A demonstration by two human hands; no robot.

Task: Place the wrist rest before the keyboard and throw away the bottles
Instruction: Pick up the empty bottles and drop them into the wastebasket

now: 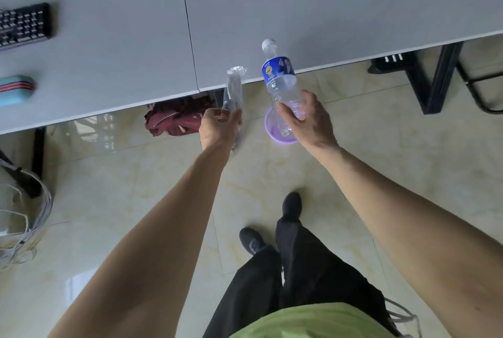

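Note:
My right hand [309,119] grips a clear plastic bottle with a blue label [281,78] and white cap, held upright over a purple bin [275,136] on the floor. My left hand [217,126] holds a crumpled clear bottle [234,89] without a label, just left of the bin. Both bottles hover at the front edge of the grey desk [122,51]. A black keyboard [24,25] lies at the desk's far left. A teal pad with red stripes [16,89], possibly the wrist rest, lies nearer the desk's front left edge, apart from the keyboard.
A dark red cloth [174,119] lies on the tiled floor under the desk, left of the bin. Black desk legs [435,78] stand at the right. White cables [27,217] pile up at the left. My feet in black shoes [272,223] stand behind the bin.

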